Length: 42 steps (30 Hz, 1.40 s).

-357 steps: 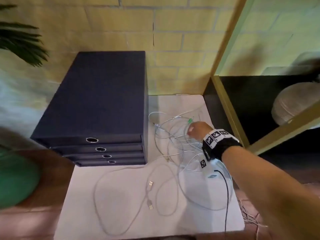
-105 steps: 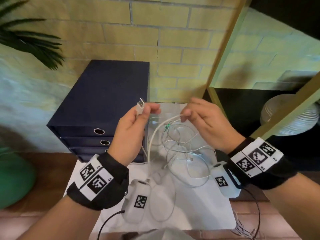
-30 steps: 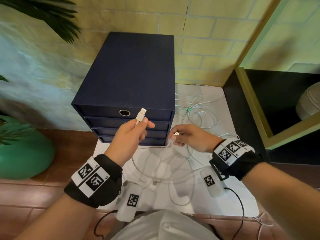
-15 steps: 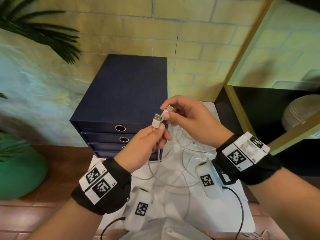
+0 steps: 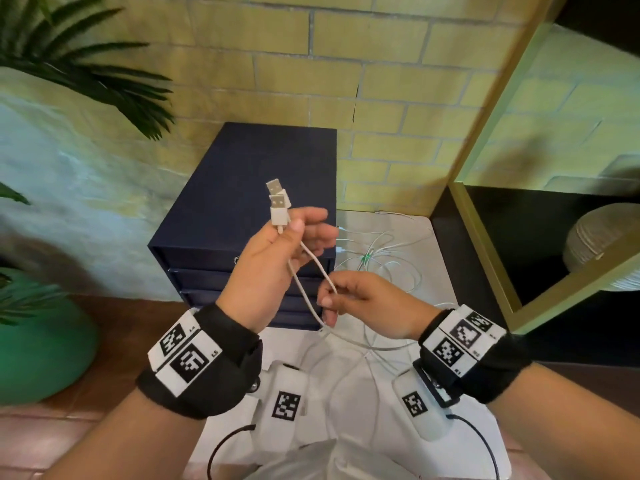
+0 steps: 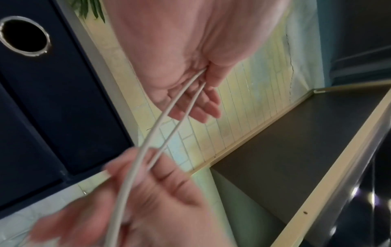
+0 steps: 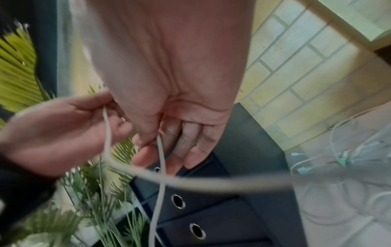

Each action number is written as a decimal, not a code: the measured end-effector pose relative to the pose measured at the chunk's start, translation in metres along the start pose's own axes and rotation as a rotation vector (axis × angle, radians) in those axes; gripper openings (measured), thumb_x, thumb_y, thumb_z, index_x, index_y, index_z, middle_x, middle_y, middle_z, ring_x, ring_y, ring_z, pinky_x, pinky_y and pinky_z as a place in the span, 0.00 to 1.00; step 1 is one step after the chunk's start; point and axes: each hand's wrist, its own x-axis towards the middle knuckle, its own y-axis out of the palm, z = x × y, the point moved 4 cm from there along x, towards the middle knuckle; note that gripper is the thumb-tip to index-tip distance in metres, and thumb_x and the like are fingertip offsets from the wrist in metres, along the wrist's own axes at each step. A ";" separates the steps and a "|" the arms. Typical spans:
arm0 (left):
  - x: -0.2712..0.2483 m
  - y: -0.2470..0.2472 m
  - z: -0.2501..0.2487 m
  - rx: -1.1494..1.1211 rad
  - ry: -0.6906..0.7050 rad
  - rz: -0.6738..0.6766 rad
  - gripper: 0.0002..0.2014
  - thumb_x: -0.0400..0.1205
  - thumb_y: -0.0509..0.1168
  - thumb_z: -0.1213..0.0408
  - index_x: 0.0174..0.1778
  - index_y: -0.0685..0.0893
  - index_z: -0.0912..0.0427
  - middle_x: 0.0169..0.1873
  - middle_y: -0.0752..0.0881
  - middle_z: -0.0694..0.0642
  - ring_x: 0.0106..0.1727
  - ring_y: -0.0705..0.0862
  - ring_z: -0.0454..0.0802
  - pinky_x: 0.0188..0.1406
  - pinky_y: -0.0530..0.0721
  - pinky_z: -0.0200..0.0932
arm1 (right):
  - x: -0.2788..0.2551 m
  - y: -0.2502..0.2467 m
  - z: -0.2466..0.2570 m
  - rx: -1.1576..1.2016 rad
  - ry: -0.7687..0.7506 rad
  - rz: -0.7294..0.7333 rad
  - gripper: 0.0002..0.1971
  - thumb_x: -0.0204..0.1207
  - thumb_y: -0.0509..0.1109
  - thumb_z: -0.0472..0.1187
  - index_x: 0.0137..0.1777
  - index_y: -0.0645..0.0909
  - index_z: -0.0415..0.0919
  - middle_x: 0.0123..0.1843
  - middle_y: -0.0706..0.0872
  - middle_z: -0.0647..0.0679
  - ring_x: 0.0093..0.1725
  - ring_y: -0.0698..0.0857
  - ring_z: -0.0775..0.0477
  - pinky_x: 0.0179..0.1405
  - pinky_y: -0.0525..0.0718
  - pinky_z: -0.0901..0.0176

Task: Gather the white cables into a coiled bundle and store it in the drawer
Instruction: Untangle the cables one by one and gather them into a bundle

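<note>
My left hand (image 5: 284,251) is raised in front of the dark blue drawer unit (image 5: 252,188) and pinches two white USB plugs (image 5: 278,206) side by side, tips up. Their two white cables (image 5: 304,271) run down from it, and both strands show in the left wrist view (image 6: 169,120). My right hand (image 5: 349,299), lower and to the right, pinches one of these cables (image 7: 159,150) between thumb and fingers. The rest hangs down to the white table top (image 5: 433,244). More thin white cables (image 5: 377,258) lie tangled there, right of the drawers. All drawers are closed.
A green pot (image 5: 41,341) with palm leaves stands on the left. A brick wall (image 5: 346,64) is behind the drawers. On the right is a dark shelf with a yellow frame (image 5: 478,251) holding a pale round vase (image 5: 602,244).
Both plugs are now held together in my left hand, raised higher. My right hand let go of its plug and slid down along the cable, below the left hand.
</note>
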 end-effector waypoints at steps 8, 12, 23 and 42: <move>-0.006 -0.013 -0.022 -0.058 0.082 -0.115 0.14 0.88 0.49 0.57 0.58 0.79 0.51 0.24 0.65 0.47 0.22 0.59 0.40 0.20 0.59 0.35 | -0.014 -0.021 -0.080 -0.209 0.315 -0.117 0.10 0.81 0.57 0.28 0.42 0.76 0.39 0.37 0.82 0.49 0.35 0.81 0.59 0.36 0.75 0.72; -0.008 -0.019 -0.024 -0.040 0.073 -0.109 0.15 0.88 0.49 0.54 0.52 0.81 0.52 0.22 0.64 0.45 0.21 0.58 0.40 0.19 0.58 0.35 | -0.023 -0.058 -0.102 -0.157 0.385 -0.333 0.13 0.82 0.57 0.31 0.38 0.77 0.43 0.37 0.82 0.51 0.35 0.82 0.56 0.35 0.77 0.66; -0.011 -0.016 -0.015 0.111 0.031 -0.106 0.15 0.88 0.51 0.55 0.49 0.83 0.50 0.22 0.65 0.45 0.22 0.58 0.41 0.19 0.55 0.37 | -0.028 -0.134 0.010 0.034 -0.142 -0.934 0.16 0.73 0.71 0.26 0.37 0.76 0.49 0.42 0.88 0.51 0.51 0.89 0.48 0.51 0.85 0.62; -0.005 0.025 0.002 0.424 0.007 0.035 0.08 0.76 0.71 0.56 0.41 0.86 0.57 0.22 0.73 0.45 0.27 0.70 0.41 0.34 0.71 0.39 | -0.024 -0.071 0.073 -0.257 -0.182 -0.342 0.05 0.67 0.78 0.30 0.38 0.84 0.32 0.34 0.87 0.42 0.33 0.85 0.49 0.37 0.85 0.55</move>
